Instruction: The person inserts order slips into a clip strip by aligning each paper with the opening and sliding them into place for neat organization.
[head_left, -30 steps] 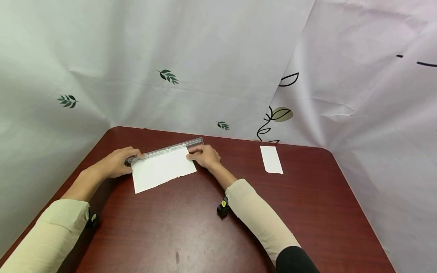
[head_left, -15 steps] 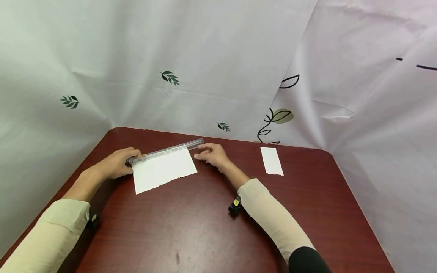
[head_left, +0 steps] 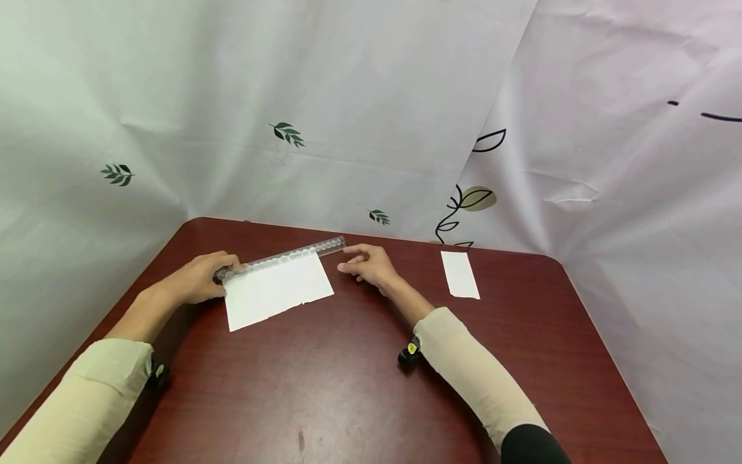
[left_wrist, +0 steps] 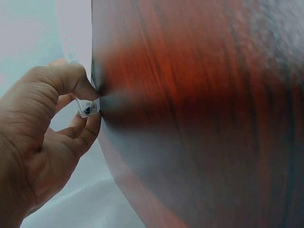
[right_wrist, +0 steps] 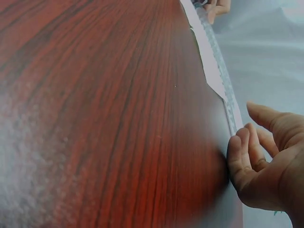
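A clear plastic ruler (head_left: 290, 256) lies slanted along the far edge of a white sheet of paper (head_left: 278, 291), whose near edge is ragged. My left hand (head_left: 201, 277) pinches the ruler's left end between thumb and fingers, beside the paper's left corner. In the left wrist view, the ruler's end (left_wrist: 89, 108) pokes out between the fingertips of that hand (left_wrist: 47, 109). Beyond the ruler's other end is my right hand (head_left: 373, 265), fingers loosely bent, index fingertip right at that end. The right wrist view has this hand (right_wrist: 268, 156) holding nothing.
A narrow strip of white paper (head_left: 460, 275) lies on the right part of the dark red wooden table (head_left: 324, 380). Behind and beside the table hangs a pale sheet (head_left: 348, 96) with leaf prints. Each forearm wears a small dark camera (head_left: 408, 357).
My right hand has let go of the paper's right edge and drawn back to the right, past the ruler's end. The left hand, ruler and paper stay in place.
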